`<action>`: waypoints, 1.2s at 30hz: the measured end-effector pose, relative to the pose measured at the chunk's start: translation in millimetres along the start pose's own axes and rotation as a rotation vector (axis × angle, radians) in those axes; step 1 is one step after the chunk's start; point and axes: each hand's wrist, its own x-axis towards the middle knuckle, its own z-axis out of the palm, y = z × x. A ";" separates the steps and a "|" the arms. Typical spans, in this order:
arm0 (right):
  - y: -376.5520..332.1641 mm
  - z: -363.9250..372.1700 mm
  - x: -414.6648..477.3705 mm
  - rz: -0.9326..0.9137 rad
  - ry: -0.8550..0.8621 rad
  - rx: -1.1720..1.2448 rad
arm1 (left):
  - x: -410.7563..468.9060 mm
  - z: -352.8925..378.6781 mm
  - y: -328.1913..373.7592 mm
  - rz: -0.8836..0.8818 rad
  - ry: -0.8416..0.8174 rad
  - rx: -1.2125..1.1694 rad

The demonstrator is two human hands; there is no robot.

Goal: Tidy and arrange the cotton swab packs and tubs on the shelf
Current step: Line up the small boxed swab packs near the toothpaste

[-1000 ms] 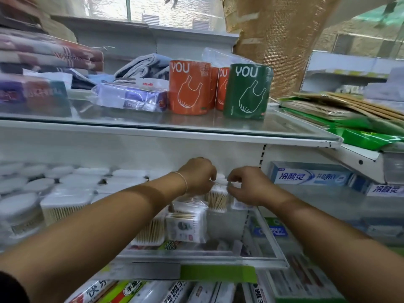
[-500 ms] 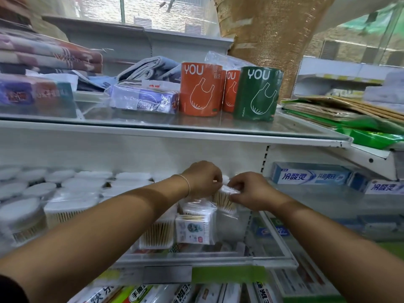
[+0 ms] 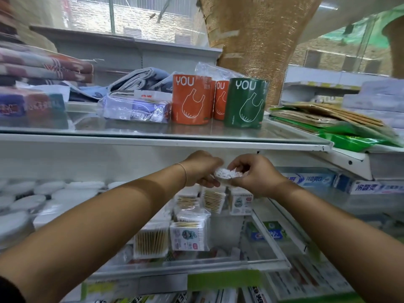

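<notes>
The left hand (image 3: 202, 169) and the right hand (image 3: 256, 177) both curl their fingers on 1 cotton swab pack (image 3: 226, 174), held just above the standing packs (image 3: 213, 200) at the back of the shelf (image 3: 218, 265). It is better to lower it upright beside them, gently and without squeezing.

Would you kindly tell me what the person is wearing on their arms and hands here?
Both forearms are bare, with no gloves on the left hand or the right hand. A thin, light-coloured bracelet circles the left wrist; the right wrist shows no band or watch. A dark sleeve edge shows at the frame's lower left corner, high on the left arm.
</notes>
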 end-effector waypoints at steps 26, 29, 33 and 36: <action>35.0 -17.3 -2.1 0.139 -0.019 0.164 | 11.0 25.4 -25.7 0.272 -0.025 0.190; 40.7 -23.6 1.2 0.120 -0.092 -0.013 | 12.6 34.5 -20.1 0.381 0.007 0.578; 48.8 -21.7 -1.5 0.113 -0.184 -0.186 | 15.3 48.1 -19.4 0.429 0.015 0.828; 54.9 -16.4 -4.4 0.088 -0.225 -0.284 | 18.6 59.5 -25.0 0.433 0.024 1.002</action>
